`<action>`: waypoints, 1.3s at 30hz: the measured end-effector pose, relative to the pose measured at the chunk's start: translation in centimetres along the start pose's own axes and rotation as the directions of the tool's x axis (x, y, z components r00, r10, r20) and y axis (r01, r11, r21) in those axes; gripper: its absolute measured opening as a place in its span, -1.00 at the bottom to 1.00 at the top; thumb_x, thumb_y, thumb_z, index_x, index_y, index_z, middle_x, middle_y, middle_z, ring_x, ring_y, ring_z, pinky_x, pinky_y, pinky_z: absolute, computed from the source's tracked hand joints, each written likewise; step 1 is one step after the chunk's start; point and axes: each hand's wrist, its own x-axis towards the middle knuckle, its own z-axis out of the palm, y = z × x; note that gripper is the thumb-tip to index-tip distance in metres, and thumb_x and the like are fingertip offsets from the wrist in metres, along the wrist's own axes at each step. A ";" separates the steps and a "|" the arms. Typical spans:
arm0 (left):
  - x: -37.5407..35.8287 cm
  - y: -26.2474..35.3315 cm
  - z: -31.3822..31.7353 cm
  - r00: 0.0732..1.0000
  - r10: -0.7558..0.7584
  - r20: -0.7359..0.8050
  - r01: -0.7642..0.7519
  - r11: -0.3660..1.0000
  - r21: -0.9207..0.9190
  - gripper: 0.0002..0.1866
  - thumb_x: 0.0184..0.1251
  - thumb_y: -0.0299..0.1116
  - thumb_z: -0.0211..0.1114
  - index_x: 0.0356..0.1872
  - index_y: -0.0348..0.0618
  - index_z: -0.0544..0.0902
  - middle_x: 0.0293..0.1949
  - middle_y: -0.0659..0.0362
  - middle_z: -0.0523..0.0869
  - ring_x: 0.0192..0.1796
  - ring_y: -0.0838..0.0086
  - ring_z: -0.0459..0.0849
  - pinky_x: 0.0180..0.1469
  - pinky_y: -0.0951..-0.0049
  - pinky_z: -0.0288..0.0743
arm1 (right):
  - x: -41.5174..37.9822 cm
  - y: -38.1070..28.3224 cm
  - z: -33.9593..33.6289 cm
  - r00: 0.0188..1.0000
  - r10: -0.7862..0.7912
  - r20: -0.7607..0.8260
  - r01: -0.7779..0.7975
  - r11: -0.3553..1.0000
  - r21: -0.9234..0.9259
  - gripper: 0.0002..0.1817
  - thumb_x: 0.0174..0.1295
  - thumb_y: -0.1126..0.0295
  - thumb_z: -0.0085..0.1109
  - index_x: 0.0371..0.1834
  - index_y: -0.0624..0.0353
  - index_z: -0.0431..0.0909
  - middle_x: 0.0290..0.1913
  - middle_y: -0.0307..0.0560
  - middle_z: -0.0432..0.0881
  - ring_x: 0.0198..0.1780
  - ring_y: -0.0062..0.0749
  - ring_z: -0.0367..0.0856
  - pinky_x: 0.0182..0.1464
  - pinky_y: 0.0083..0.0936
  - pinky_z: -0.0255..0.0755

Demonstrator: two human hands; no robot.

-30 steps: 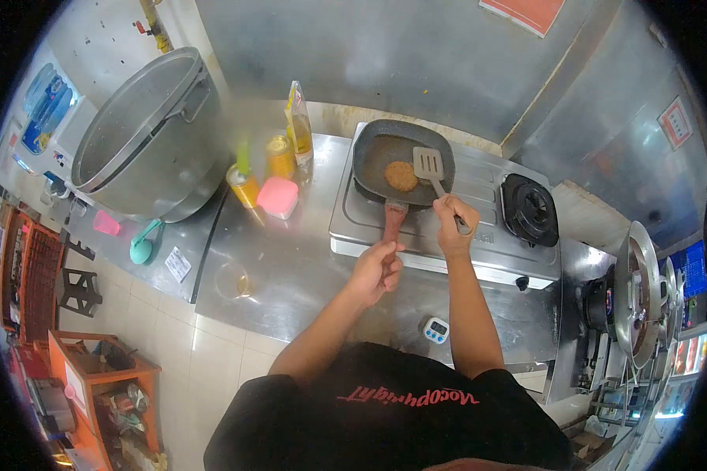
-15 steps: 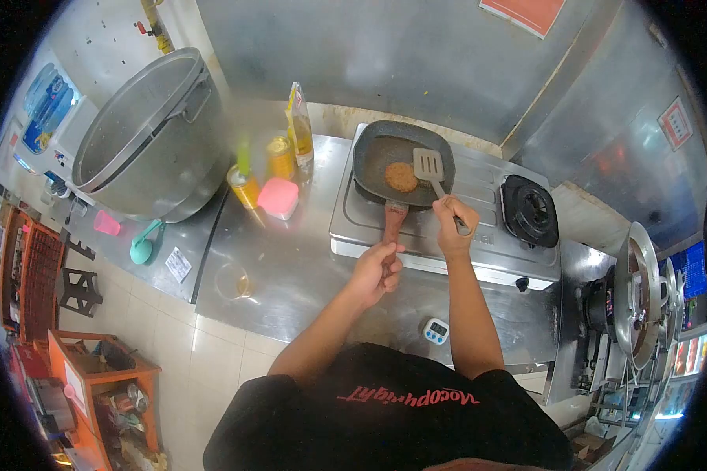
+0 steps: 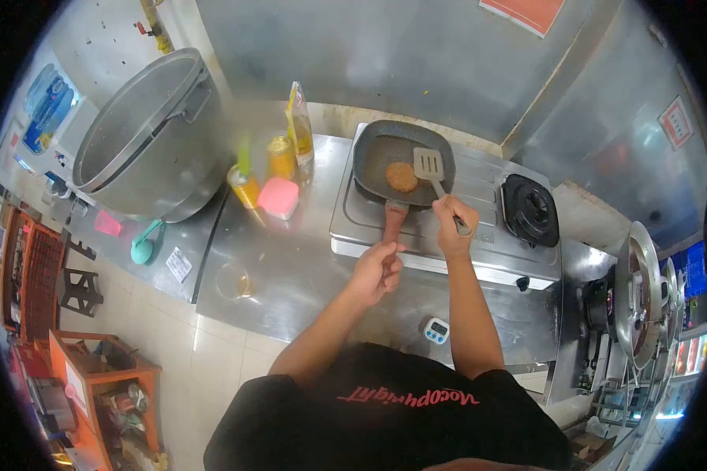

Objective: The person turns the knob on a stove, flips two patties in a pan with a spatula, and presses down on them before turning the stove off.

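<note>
One patty in the pan, just left of the spatula.
On my feed, the left hand grasps the handle by its near end; the right hand, nearer the patty, clenches the spatula, long axis slanting far-left to near-right.
</note>
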 end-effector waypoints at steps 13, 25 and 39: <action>0.3 -0.2 -0.2 1.000 -0.002 0.015 0.002 1.000 -0.019 -0.68 0.62 -0.08 0.10 0.11 -0.10 0.49 -0.49 0.31 0.44 -0.67 0.58 0.29 -0.61 0.47 0.16 | 0.0 0.2 0.1 1.000 -0.022 0.001 0.022 1.000 -0.014 -0.58 0.20 0.61 0.29 -0.66 0.24 0.21 -0.60 -0.20 0.29 -0.48 -0.51 0.31 -0.37 -0.47 0.20; 0.7 0.5 -0.1 1.000 0.002 0.004 -0.002 1.000 -0.006 -0.68 0.63 -0.08 0.10 0.12 -0.10 0.49 -0.47 0.30 0.46 -0.66 0.58 0.30 -0.61 0.48 0.16 | 0.7 0.6 0.1 1.000 -0.026 0.000 0.026 0.999 -0.042 -0.59 0.20 0.63 0.28 -0.66 0.25 0.22 -0.62 -0.19 0.24 -0.49 -0.50 0.31 -0.34 -0.47 0.28; 0.1 0.4 0.1 1.000 0.012 -0.003 -0.011 0.999 0.040 -0.68 0.64 -0.10 0.07 0.12 -0.12 0.48 -0.48 0.31 0.45 -0.67 0.60 0.28 -0.61 0.48 0.14 | 0.7 -0.2 -0.1 1.000 0.001 0.017 0.000 0.999 -0.043 -0.63 0.23 0.61 0.26 -0.65 0.25 0.27 -0.62 -0.21 0.29 -0.47 -0.51 0.32 -0.31 -0.45 0.29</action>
